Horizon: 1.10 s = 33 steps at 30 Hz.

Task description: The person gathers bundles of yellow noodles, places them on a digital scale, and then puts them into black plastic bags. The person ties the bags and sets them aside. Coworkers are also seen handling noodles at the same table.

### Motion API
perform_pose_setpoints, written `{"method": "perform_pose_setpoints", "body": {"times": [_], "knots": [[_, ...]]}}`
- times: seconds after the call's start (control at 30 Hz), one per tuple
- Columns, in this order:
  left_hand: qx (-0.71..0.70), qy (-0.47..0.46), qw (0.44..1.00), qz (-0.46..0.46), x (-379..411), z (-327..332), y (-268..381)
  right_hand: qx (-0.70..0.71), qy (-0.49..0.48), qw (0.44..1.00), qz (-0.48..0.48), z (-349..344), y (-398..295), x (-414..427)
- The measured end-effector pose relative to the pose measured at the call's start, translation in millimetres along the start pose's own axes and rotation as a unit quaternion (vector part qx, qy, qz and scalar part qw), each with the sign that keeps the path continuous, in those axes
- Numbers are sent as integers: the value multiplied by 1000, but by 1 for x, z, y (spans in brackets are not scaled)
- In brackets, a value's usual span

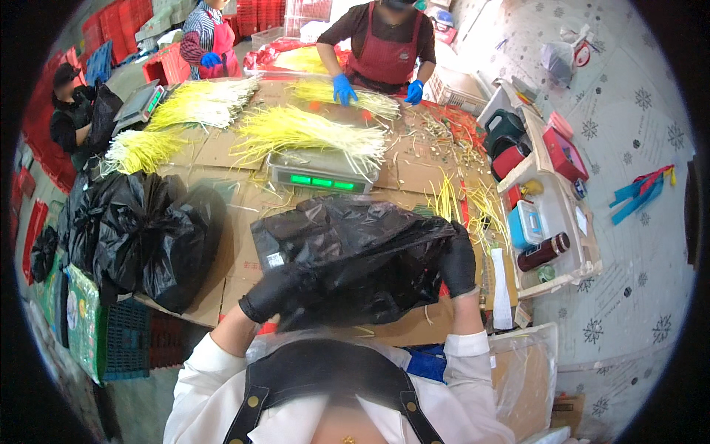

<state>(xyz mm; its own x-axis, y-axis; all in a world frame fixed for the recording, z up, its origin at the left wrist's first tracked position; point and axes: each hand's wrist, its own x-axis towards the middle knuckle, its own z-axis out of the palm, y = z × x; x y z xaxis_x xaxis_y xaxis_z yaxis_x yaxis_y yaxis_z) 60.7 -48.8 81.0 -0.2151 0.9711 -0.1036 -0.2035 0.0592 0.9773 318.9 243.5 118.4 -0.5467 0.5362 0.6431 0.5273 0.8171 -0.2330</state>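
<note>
A black plastic bag is stretched between my two hands, low over the cardboard-covered table. My left hand, in a black glove, grips its near left part. At its right end my right hand, also black-gloved, holds the gathered edge. Just beyond the bag a digital scale with a green lit display carries a pile of pale yellow vegetable stalks. Filled black bags stand on the table to the left. Loose yellow stalks lie near my right hand.
Across the table a co-worker in blue gloves touches another stalk pile. Two more people stand at the left, near a second scale. More stalks lie there. A wooden-edged tray at the right holds a dark red flask and a blue box.
</note>
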Motion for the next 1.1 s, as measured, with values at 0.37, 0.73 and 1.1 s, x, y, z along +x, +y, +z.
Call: {"method": "perform_pose_setpoints", "body": {"times": [0.37, 0.73, 1.1], "knots": [[-386, -30, 919, -72, -28, -14, -31, 6, -186, 981, 49, 36, 14, -45], [-416, 133, 898, -44, -4, -32, -43, 443, -198, 751, 449, 100, 135, -85], [-434, 170, 882, -70, 10, -36, -55, -204, -120, 850, 470, 109, 258, -88]]}}
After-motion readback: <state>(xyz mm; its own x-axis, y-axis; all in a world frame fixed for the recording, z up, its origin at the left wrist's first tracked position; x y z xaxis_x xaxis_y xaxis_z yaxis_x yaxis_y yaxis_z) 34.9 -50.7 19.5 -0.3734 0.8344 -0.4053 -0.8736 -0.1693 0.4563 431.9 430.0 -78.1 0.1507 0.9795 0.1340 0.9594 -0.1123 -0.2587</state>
